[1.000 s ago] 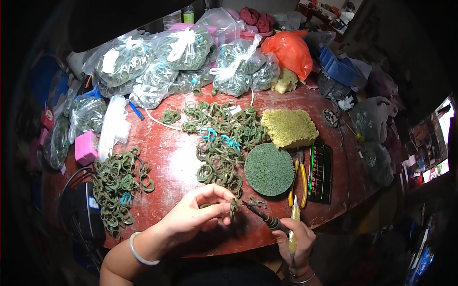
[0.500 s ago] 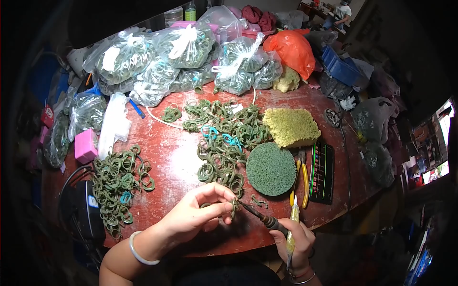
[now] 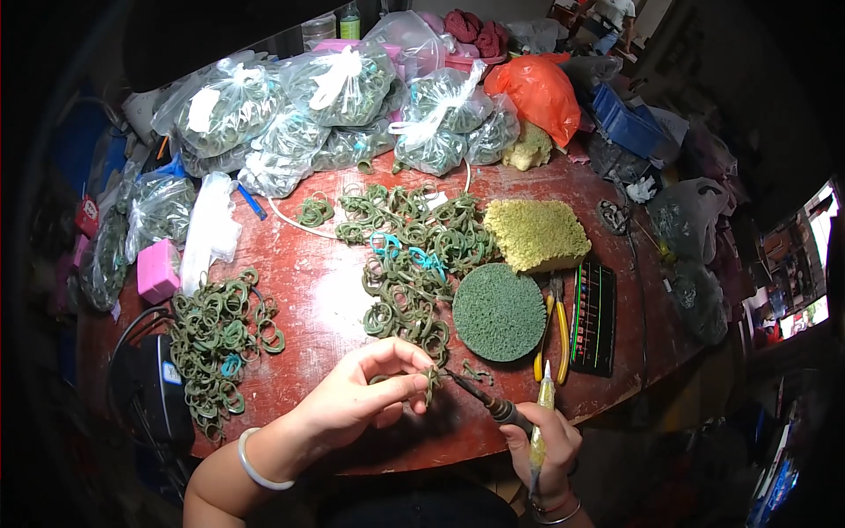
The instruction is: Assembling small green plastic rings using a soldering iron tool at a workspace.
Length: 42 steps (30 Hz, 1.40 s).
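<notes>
Thumb and fingers of the left hand (image 3: 368,392) are pinched on a green ring (image 3: 430,387), which is held up above the near part of the red bench (image 3: 295,392), just beyond the fingertips and to the left of the right hand (image 3: 553,444). Set apart from the left, the right hand is closed around a dark-tipped tool (image 3: 502,410) and, in the same grip, a yellow pen-like tool (image 3: 539,431) with a pale tip. The dark point slants up and leftward to the ring's right side, so the ring sits between the two hands; whether point and ring touch, I cannot tell. Beyond the left hand lies a middle heap of green rings (image 3: 409,304), some bright turquoise ones among them, and farther off to its left is another heap of rings (image 3: 216,343). Past the tool, a few green scraps (image 3: 477,375) lie on the bench near a round green block (image 3: 499,312). A yellow rough-faced block (image 3: 537,233) stands behind that, with yellow-handled pliers (image 3: 562,339) to the right, beside a black panel (image 3: 592,321). A pale bangle (image 3: 257,466) circles the left wrist.
</notes>
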Each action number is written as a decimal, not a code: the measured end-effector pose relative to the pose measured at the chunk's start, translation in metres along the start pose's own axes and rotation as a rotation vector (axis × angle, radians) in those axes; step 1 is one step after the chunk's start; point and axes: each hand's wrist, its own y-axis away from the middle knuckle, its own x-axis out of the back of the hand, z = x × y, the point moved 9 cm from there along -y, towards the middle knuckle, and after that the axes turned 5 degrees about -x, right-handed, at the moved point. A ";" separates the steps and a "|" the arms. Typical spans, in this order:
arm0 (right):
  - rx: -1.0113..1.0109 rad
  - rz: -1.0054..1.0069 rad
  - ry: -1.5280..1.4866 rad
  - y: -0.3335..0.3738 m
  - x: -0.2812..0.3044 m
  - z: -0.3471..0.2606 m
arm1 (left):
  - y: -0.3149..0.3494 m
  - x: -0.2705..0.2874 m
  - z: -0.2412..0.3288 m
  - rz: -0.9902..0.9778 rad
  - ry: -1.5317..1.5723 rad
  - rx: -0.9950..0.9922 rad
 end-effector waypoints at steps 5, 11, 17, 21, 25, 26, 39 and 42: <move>-0.040 0.248 0.182 -0.021 0.029 0.008 | 0.001 -0.002 -0.001 -0.038 -0.007 -0.037; -0.141 0.150 0.381 -0.070 0.028 0.035 | 0.001 -0.003 0.007 -0.015 0.012 -0.050; -0.034 0.237 0.181 -0.026 0.026 0.010 | -0.001 -0.003 0.006 0.032 0.068 -0.062; -0.056 0.121 0.051 -0.004 0.011 0.003 | -0.001 -0.006 0.009 0.029 0.086 -0.065; 0.005 0.055 0.013 0.001 0.006 -0.002 | -0.001 -0.004 0.007 0.009 0.041 -0.068; 0.006 0.055 0.013 0.001 0.006 -0.002 | -0.002 -0.004 0.005 0.008 0.038 -0.069; -0.118 0.060 -0.153 -0.002 0.010 0.015 | 0.000 -0.002 0.004 0.001 -0.093 -0.017; -0.263 0.022 -0.407 -0.017 0.012 0.018 | 0.002 -0.004 0.004 -0.040 -0.149 -0.056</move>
